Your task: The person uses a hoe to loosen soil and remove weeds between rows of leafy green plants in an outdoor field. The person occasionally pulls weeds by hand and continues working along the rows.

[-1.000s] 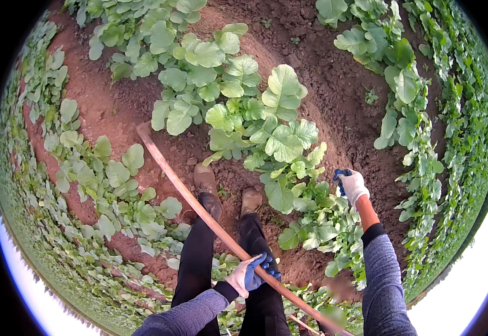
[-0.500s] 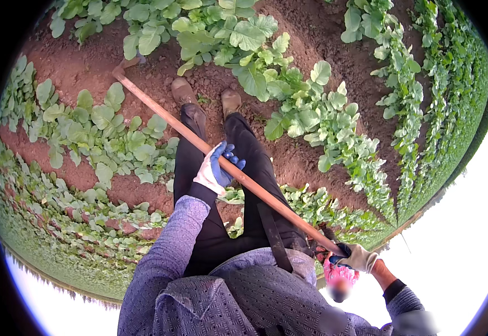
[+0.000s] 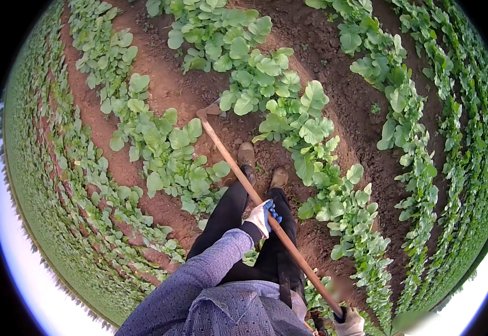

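A person grips a long hoe with a reddish-brown wooden shaft point(image 3: 301, 261) in both gloved hands, among rows of green plants.
The hoe runs diagonally from the upper centre of the frame to the lower right; its flat metal blade point(image 3: 214, 108) is over brown soil point(image 3: 168, 92), just beside the broad-leaved green plants point(image 3: 315, 130) of the middle row, and whether it touches the ground cannot be told. At centre, the left hand in a white-backed, blue-palmed glove point(image 3: 263, 218) has its fingers curled around the shaft. At the lower edge, right of centre, the right hand in a similar glove point(image 3: 351, 323) closes around the shaft's end, its separate fingers hard to make out. Brown boots point(image 3: 246, 152) stand near mid-frame, below black trousers point(image 3: 220, 217).
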`<state>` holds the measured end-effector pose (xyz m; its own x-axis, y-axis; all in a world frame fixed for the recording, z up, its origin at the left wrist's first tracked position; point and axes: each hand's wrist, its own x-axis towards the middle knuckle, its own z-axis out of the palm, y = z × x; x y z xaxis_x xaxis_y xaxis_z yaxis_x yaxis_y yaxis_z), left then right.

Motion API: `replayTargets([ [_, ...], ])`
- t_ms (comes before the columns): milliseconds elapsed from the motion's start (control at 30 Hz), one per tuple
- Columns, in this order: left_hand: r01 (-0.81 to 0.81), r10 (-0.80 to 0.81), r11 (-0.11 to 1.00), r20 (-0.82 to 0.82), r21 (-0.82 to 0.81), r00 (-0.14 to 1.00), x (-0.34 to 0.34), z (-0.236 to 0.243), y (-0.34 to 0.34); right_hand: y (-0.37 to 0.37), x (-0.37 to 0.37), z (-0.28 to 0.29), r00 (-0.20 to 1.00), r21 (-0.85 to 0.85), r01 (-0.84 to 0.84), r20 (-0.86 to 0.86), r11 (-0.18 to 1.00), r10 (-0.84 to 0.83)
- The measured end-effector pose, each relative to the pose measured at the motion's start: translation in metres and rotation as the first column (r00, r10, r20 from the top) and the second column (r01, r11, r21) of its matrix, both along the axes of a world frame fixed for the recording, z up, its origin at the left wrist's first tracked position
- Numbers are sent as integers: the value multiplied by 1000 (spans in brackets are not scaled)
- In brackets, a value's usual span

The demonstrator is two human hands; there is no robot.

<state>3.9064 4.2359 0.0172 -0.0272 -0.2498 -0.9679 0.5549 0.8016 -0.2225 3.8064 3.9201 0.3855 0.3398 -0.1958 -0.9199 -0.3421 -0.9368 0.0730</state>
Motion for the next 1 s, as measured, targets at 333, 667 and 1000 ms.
replayTargets([
  [333,-67,-177,768,311,637,934,229,26,178,172,136,-132,991,446,114,6,888,-130],
  [667,-33,-92,856,216,516,972,135,-40,135,180,111,-95,981,354,123,94,927,-167],
  [1000,44,-211,734,165,678,963,160,36,120,130,104,-102,1000,339,1,27,941,-11],
])
